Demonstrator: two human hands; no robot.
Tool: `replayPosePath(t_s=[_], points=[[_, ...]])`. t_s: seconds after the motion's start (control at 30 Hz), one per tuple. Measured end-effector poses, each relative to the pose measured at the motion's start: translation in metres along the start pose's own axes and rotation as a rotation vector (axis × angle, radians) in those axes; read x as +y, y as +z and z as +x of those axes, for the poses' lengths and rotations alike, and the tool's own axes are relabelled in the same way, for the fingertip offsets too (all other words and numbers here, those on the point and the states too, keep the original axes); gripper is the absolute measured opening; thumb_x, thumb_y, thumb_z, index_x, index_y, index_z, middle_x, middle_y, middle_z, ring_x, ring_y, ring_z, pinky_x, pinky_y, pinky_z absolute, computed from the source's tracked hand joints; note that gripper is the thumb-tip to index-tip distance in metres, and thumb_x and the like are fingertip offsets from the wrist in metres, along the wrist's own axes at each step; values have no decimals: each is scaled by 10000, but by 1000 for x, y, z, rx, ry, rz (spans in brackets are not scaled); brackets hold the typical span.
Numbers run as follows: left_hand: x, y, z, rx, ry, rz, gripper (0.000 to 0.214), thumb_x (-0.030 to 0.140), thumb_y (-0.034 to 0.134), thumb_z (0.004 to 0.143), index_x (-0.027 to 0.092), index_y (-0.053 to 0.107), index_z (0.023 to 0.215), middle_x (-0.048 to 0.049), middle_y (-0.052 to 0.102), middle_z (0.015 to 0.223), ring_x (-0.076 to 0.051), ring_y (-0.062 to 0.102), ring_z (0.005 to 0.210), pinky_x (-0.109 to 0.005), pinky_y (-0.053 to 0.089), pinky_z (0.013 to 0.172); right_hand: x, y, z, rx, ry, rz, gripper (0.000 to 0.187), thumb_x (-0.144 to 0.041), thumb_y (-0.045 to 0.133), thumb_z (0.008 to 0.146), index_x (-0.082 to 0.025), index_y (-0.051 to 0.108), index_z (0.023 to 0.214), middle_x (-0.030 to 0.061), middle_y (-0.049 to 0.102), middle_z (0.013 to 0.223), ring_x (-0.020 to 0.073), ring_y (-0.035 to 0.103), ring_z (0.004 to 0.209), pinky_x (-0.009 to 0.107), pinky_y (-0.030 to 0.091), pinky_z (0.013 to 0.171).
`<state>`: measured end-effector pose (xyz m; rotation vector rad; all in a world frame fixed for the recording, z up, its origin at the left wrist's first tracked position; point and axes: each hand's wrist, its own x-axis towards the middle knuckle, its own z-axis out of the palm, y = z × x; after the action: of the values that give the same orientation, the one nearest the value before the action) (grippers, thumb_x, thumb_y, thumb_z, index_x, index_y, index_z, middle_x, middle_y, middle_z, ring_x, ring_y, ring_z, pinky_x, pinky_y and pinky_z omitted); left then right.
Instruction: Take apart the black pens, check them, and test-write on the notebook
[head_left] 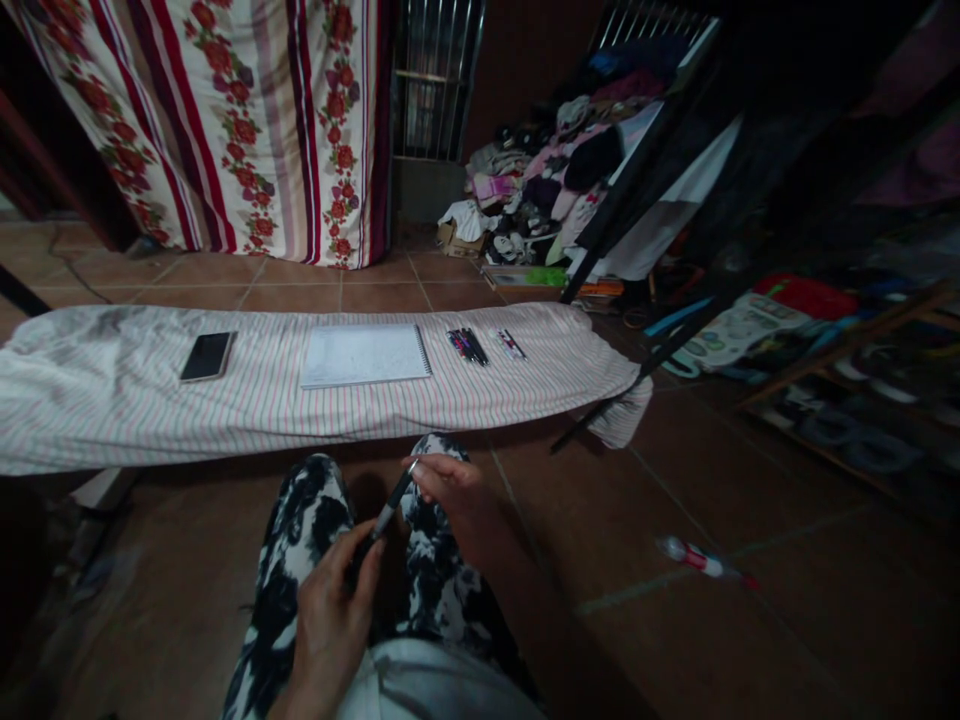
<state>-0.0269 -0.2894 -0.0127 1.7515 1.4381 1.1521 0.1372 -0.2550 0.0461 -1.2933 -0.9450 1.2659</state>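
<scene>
A dark pen point(391, 503) with a grey grip is held slantwise over my lap. My left hand point(336, 590) is wrapped round its lower part. The fingers of my right hand point(454, 490) pinch its upper end. Beyond my knees, on a striped cloth, lies a spiral notebook point(366, 355) turned to a pale page. To its right are a bunch of dark pens point(468, 346) and a smaller group of white pens point(512, 344). A phone point(208, 357) with a dark screen rests left of the notebook.
The striped cloth point(247, 410) covers a long low bench. Dark slanting poles point(634, 180) rise at its right end. A bottle point(694, 556) lies on the tiled floor at right. Behind are a flowered curtain point(232, 120), a heap of clothes point(555, 170) and a wooden rack point(832, 360).
</scene>
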Motion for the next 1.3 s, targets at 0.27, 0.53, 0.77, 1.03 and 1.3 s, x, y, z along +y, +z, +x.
replayPosePath(t_s=[0.27,0.53,0.77,1.03,1.3], points=[[11,-2,1,-102,-148,-69,311,442,559,772,194,677,918,-48,726,855,-207,672,756,-296,536,702,-2,0,2,12,44,2,265,-393,659,649,-179,715,794,-19,568,618,102,430,576,230,326,561],[2,2,2,-77,-51,19,307,413,529,794,192,670,953,-66,718,922,-212,672,802,-307,532,729,-8,1,-1,32,32,-38,281,-401,636,664,-166,708,800,-13,566,631,105,431,590,235,329,573],[13,5,3,-146,-221,-198,347,477,547,768,174,666,888,-36,696,715,-182,640,629,-265,520,586,-4,-4,1,12,19,-23,271,-386,637,676,-150,696,794,-22,546,608,96,431,579,223,340,562],[21,7,11,-153,-399,-349,448,571,594,687,161,659,855,-6,640,617,-131,554,487,-229,449,465,14,-8,3,73,-84,-181,436,-329,523,784,-172,556,1189,10,620,756,123,524,630,237,418,580],[32,6,19,-252,-573,-518,547,633,642,584,143,630,827,19,562,520,-83,446,380,-185,291,356,26,-11,-2,-101,-600,-965,401,-165,461,846,-225,543,1233,62,618,869,178,557,824,312,455,760]])
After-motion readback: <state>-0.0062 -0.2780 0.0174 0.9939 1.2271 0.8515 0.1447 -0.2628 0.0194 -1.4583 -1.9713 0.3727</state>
